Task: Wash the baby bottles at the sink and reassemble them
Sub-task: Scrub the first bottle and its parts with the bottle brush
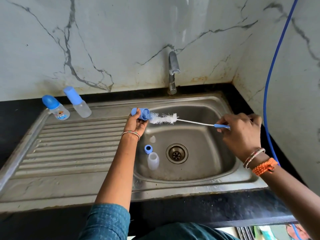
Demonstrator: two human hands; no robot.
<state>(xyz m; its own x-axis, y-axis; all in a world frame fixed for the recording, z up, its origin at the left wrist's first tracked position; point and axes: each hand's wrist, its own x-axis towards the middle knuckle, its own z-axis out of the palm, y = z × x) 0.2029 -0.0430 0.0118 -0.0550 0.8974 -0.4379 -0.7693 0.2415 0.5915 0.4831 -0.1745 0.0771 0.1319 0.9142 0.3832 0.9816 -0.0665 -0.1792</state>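
Note:
My left hand (136, 124) grips a blue bottle cap (140, 113) on its side above the sink's left edge, its mouth facing right. My right hand (242, 130) pinches the blue handle of a white bottle brush (164, 118), whose bristle tip reaches into the cap. In the sink basin (207, 144) lie a clear bottle body (153, 161), a blue screw ring (148, 149) and a clear teat (152, 139). Two assembled bottles stand at the back left of the drainboard: one with a printed label (56, 108), one plain (78, 102).
The steel tap (173, 71) stands behind the basin, with no water running. The drain (177, 153) sits in the basin's middle. The ribbed drainboard (72, 144) stretches left. A blue hose (270, 87) hangs along the right wall. Black counter surrounds the sink.

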